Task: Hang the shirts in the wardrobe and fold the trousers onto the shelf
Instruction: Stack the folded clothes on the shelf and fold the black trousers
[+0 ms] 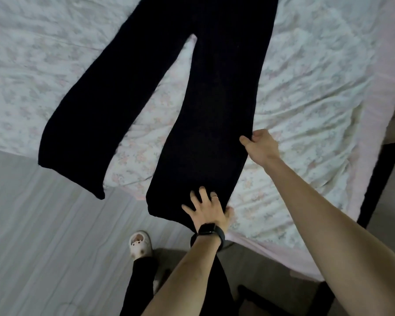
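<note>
The spread, straight fingers (195, 197) of the left hand (206, 210) lie flat on the hem end of one leg of the black trousers (205, 106), with the thumb at the cloth's side edge. A dark watch (211, 231) sits on that wrist. Further up the same leg, the right hand (261, 145) pinches the outer edge between its thumb and curled fingers. The trousers lie spread out flat on a bed with a pale floral sheet (306, 87), legs apart, both hems overhanging the near edge. Below, a white slipper (140, 244) shows on the person's foot.
</note>
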